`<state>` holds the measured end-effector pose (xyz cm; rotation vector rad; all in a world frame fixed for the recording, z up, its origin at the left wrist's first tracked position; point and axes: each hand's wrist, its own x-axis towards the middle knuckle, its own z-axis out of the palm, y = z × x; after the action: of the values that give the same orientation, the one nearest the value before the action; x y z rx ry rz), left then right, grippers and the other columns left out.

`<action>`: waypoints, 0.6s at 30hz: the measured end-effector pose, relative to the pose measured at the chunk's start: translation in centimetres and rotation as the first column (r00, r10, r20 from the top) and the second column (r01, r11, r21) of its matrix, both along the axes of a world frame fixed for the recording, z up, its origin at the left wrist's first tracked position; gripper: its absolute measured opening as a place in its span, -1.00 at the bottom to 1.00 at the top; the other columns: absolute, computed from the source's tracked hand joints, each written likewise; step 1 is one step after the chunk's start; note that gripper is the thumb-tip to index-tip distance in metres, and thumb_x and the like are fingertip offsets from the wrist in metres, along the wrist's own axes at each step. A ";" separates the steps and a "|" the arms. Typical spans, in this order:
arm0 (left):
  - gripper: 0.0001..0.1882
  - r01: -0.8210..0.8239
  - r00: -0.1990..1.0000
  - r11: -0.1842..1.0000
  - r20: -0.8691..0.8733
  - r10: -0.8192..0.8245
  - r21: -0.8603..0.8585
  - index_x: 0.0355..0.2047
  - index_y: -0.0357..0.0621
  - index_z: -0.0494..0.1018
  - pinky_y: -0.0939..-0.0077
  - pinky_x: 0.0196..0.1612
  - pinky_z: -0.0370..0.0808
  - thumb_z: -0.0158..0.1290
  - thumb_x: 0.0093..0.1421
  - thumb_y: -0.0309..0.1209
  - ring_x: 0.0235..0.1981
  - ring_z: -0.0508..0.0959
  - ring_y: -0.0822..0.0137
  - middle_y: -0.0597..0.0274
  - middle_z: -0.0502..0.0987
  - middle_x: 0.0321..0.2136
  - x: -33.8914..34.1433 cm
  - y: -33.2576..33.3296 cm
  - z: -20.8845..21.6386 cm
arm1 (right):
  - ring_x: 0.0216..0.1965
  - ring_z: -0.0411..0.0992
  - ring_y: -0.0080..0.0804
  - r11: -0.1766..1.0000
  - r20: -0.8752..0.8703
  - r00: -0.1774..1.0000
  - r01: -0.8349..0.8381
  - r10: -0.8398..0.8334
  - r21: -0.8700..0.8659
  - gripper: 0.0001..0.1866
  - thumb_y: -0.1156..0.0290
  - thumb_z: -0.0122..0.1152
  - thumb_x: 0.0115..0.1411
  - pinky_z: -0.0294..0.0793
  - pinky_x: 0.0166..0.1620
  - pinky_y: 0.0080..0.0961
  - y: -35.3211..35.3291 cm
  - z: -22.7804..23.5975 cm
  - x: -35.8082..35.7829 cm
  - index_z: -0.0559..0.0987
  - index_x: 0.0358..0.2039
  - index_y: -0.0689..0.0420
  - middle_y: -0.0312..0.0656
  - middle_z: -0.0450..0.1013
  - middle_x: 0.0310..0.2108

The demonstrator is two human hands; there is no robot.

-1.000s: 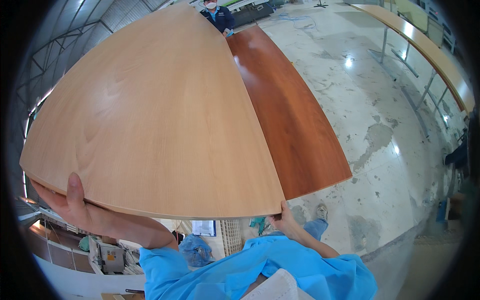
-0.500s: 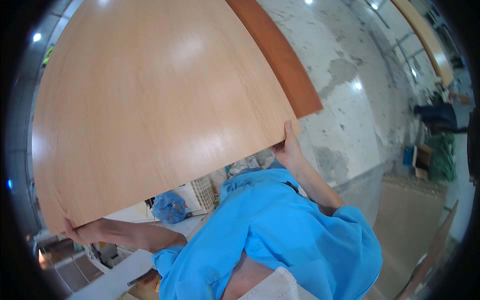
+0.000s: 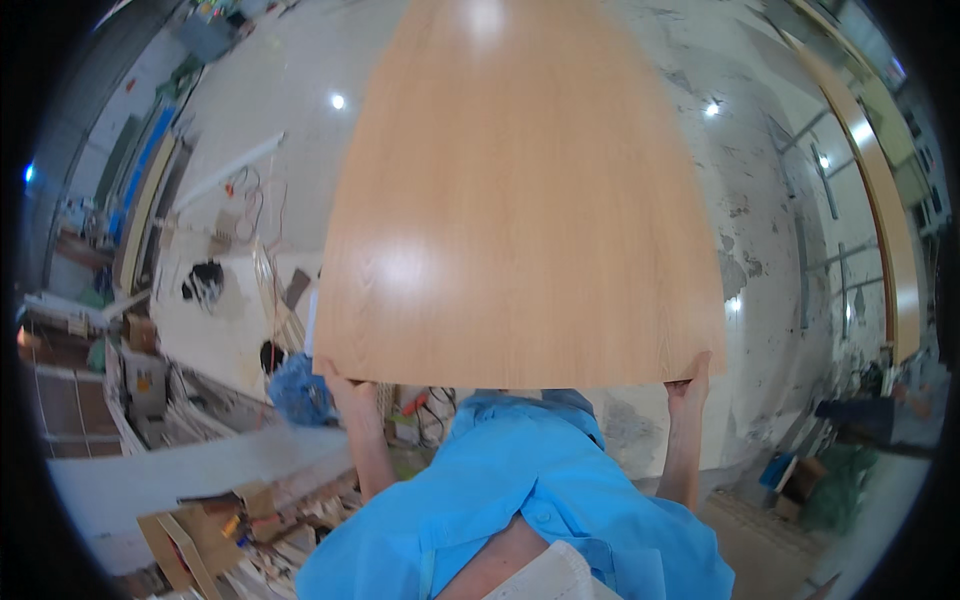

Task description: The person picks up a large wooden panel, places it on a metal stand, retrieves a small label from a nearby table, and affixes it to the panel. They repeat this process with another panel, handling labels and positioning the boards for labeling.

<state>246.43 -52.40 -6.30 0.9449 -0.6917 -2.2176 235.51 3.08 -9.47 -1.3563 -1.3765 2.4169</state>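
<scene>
A large light wood-grain board (image 3: 520,230) stretches away from me, its near edge held level in front of my waist. My left hand (image 3: 352,385) grips that edge close to the left corner. Close to the right corner, my right hand (image 3: 688,385) is closed round the same edge. Both thumbs show at the board's edge, while the other fingers are mostly hidden beneath it. The far end runs out of the top of the picture.
A blue plastic bag (image 3: 300,390) lies left of my left hand. Wood offcuts (image 3: 300,515) are heaped at lower left. Cables (image 3: 250,200) and a dark bundle (image 3: 205,283) lie on the floor farther left. A long board on a metal frame (image 3: 880,190) stands at right.
The board has swung from the left to straight ahead, and both hands have moved right with it, still gripping its near edge. The reddish-brown board no longer shows.
</scene>
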 end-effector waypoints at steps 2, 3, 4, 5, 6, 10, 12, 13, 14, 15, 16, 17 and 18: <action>-0.28 -0.009 0.990 0.998 0.138 0.000 0.067 0.33 -0.08 0.21 -0.11 0.20 0.42 -0.17 0.39 0.17 0.21 0.43 0.02 0.08 0.35 0.28 0.7 2.1 -2.3 | 0.24 0.32 -0.16 0.998 -0.070 0.996 -0.060 0.061 0.006 -0.26 -0.20 0.00 0.36 0.45 0.12 -0.14 3.0 -1.1 -0.7 0.23 0.35 0.03 -0.13 0.30 0.26; -0.26 -0.055 0.971 0.991 0.236 0.025 0.123 0.35 -0.07 0.19 -0.11 0.21 0.41 -0.17 0.38 0.19 0.22 0.41 0.03 0.09 0.34 0.28 0.8 2.4 -3.3 | 0.24 0.31 -0.16 0.999 -0.060 0.998 -0.028 0.030 0.028 -0.26 -0.21 -0.01 0.36 0.45 0.12 -0.15 3.9 -2.0 -0.5 0.23 0.35 0.02 -0.14 0.29 0.27; -0.24 -0.066 0.952 0.984 0.305 0.013 0.164 0.36 -0.06 0.17 -0.10 0.22 0.41 -0.17 0.37 0.21 0.24 0.39 0.04 0.10 0.33 0.29 1.5 3.0 -4.0 | 0.23 0.33 -0.18 0.995 -0.062 0.994 -0.094 0.095 0.023 -0.26 -0.22 -0.04 0.37 0.47 0.11 -0.16 5.0 -2.7 -0.2 0.22 0.35 0.03 -0.15 0.30 0.26; -0.23 -0.049 0.938 0.985 0.347 -0.012 0.166 0.36 -0.07 0.16 -0.07 0.22 0.41 -0.17 0.37 0.22 0.25 0.37 0.05 0.10 0.32 0.29 2.1 3.3 -4.7 | 0.21 0.35 -0.20 0.995 -0.052 0.994 -0.093 0.095 0.046 -0.26 -0.22 -0.07 0.38 0.48 0.10 -0.16 5.7 -3.7 -0.5 0.22 0.35 0.03 -0.16 0.31 0.25; -0.22 0.009 0.932 0.988 0.357 -0.063 0.152 0.37 -0.07 0.15 -0.03 0.23 0.41 -0.16 0.36 0.22 0.26 0.36 0.06 0.10 0.32 0.29 2.7 3.7 -5.2 | 0.19 0.37 -0.22 0.991 -0.101 0.987 -0.115 0.121 0.067 -0.27 -0.23 -0.10 0.39 0.49 0.08 -0.17 6.6 -4.5 -0.6 0.22 0.35 0.03 -0.17 0.32 0.24; -0.22 0.254 0.913 0.949 0.277 -0.299 0.188 0.36 -0.08 0.15 0.06 0.25 0.40 -0.14 0.35 0.21 0.29 0.32 0.08 0.10 0.31 0.30 2.9 4.2 -6.7 | 0.01 0.51 -0.34 0.907 -0.198 0.887 -0.390 0.416 0.159 -0.33 -0.19 -0.25 0.45 0.59 -0.06 -0.30 7.7 -7.1 0.5 0.27 0.33 0.05 -0.20 0.47 0.09; -0.23 0.410 0.841 0.904 0.333 -0.427 0.124 0.36 -0.09 0.15 0.06 0.24 0.40 -0.13 0.35 0.18 0.28 0.32 0.08 0.10 0.31 0.29 1.4 4.1 -7.5 | -0.17 0.57 -0.30 0.955 0.063 0.957 -0.287 0.283 0.080 -0.30 -0.24 -0.09 0.37 0.63 -0.15 -0.29 7.1 -7.8 1.0 0.36 0.24 0.08 -0.15 0.53 -0.05; -0.24 0.442 0.803 0.888 0.385 -0.454 0.127 0.36 -0.09 0.15 0.07 0.24 0.40 -0.12 0.35 0.17 0.28 0.32 0.08 0.09 0.31 0.29 0.7 4.0 -8.0 | -0.22 0.60 -0.22 0.988 0.082 0.989 -0.128 0.121 0.087 -0.28 -0.24 0.00 0.32 0.65 -0.19 -0.27 6.0 -8.2 1.1 0.37 0.21 0.11 -0.09 0.54 -0.07; -0.24 0.457 0.770 0.880 0.438 -0.464 0.128 0.36 -0.10 0.15 0.07 0.24 0.40 -0.12 0.36 0.15 0.28 0.32 0.08 0.09 0.31 0.29 0.1 3.7 -8.6 | -0.21 0.61 -0.11 0.984 0.033 0.986 -0.166 0.164 0.064 -0.27 -0.22 0.02 0.32 0.66 -0.18 -0.19 5.6 -8.0 1.3 0.35 0.21 0.14 -0.03 0.53 -0.05; -0.25 0.459 0.748 0.880 0.479 -0.458 0.124 0.36 -0.10 0.15 0.08 0.24 0.40 -0.11 0.36 0.14 0.28 0.33 0.08 0.09 0.31 0.29 -0.2 3.3 -9.2 | -0.20 0.61 -0.13 0.986 0.037 0.992 -0.126 0.123 0.110 -0.28 -0.23 -0.02 0.33 0.65 -0.16 -0.21 5.0 -7.9 1.6 0.36 0.20 0.16 -0.03 0.53 -0.07; -0.26 0.464 0.732 0.878 0.509 -0.453 0.115 0.36 -0.11 0.15 0.08 0.24 0.40 -0.11 0.36 0.13 0.28 0.33 0.08 0.08 0.31 0.29 -0.3 2.7 -10.0 | -0.20 0.60 -0.16 0.986 0.053 0.992 -0.122 0.116 0.115 -0.27 -0.23 -0.05 0.34 0.65 -0.15 -0.23 4.1 -7.8 1.4 0.37 0.19 0.18 -0.03 0.54 -0.08; -0.27 0.455 0.722 0.885 0.540 -0.432 0.100 0.36 -0.12 0.15 0.08 0.24 0.40 -0.11 0.36 0.11 0.27 0.33 0.08 0.08 0.31 0.28 -0.1 2.1 -10.4 | -0.20 0.60 -0.19 0.978 -0.006 0.985 -0.171 0.173 0.117 -0.27 -0.24 -0.09 0.35 0.64 -0.13 -0.25 3.7 -7.7 1.4 0.38 0.18 0.20 -0.02 0.55 -0.10; -0.27 0.454 0.710 0.886 0.561 -0.426 0.098 0.35 -0.12 0.16 0.09 0.24 0.39 -0.10 0.36 0.10 0.27 0.33 0.08 0.08 0.31 0.28 0.1 1.4 -11.3 | -0.19 0.60 -0.18 0.984 0.085 0.987 -0.144 0.135 0.107 -0.26 -0.24 -0.10 0.35 0.64 -0.14 -0.25 2.9 -7.6 1.3 0.37 0.18 0.20 -0.01 0.55 -0.10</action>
<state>246.55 -51.01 -17.61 1.5861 -1.3657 -2.2922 236.79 5.98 -17.05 -1.3835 -1.6530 2.3504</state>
